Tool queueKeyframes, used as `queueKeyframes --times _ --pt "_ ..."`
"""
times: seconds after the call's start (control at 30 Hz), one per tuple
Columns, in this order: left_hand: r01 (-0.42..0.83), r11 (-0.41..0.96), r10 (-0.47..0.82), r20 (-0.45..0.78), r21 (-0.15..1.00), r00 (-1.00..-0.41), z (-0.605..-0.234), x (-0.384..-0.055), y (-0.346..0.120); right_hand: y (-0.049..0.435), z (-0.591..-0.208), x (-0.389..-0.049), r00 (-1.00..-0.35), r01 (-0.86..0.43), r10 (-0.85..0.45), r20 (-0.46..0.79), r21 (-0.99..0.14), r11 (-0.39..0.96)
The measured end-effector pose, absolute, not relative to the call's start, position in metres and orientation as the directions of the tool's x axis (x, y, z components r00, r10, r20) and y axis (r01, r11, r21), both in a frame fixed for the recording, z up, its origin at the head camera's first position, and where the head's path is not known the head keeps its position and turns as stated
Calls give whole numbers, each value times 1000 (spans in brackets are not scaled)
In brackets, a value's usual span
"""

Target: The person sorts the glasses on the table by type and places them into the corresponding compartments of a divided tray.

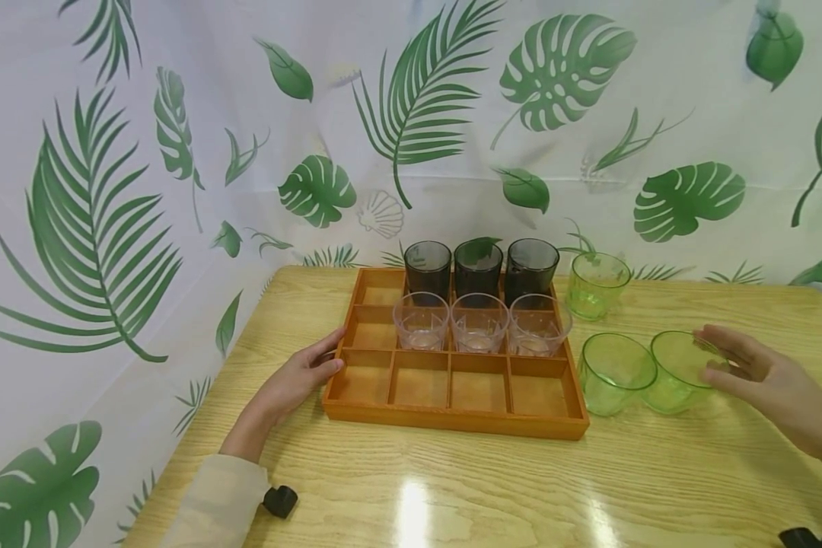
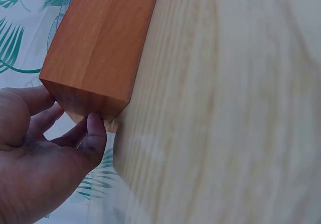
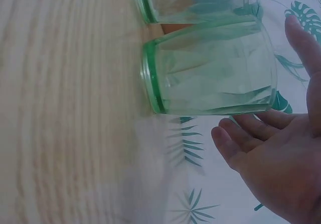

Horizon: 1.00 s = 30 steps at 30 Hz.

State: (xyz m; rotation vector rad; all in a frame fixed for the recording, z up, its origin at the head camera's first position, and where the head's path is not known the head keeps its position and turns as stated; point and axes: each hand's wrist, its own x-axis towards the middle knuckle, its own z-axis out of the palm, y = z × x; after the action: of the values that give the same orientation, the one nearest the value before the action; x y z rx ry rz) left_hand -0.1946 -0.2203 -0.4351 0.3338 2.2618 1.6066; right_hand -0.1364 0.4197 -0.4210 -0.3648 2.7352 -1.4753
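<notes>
My left hand (image 1: 308,377) rests its fingers against the left wall of a wooden compartment tray (image 1: 452,424). In the left wrist view, the fingertips touch the tray's end face (image 2: 85,101). Three smoky black glasses, one of them the middle glass (image 1: 478,270), stand in the back row, and three clear glasses (image 1: 479,326) stand in the middle row. To the right of the tray are three green glasses. My right hand (image 1: 770,380) is beside the rightmost green glass (image 1: 678,373), thumb and fingers spread apart around its right side. That glass stands upright in the right wrist view.
Another green glass (image 1: 616,373) stands between that one and the tray, and the third green glass (image 1: 597,289) is farther back. A white leaf-print cloth (image 1: 438,221) hangs behind the wooden table (image 1: 493,487) and along its left side.
</notes>
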Motion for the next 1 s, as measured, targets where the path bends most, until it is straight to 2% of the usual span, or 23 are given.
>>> queueKeyframes --times 0.33,0.73,1.0 --pt "-17 316 390 -146 949 -909 -436 -195 -221 413 -428 -137 -969 -178 -243 55 -833 524" --pt "-10 322 390 -142 947 -910 -435 -194 -220 412 -431 -137 -964 -199 -254 76 -842 501" --pt "-8 321 387 -139 947 -911 -437 -195 -221 409 -425 -136 -962 -243 -238 136 -827 507"
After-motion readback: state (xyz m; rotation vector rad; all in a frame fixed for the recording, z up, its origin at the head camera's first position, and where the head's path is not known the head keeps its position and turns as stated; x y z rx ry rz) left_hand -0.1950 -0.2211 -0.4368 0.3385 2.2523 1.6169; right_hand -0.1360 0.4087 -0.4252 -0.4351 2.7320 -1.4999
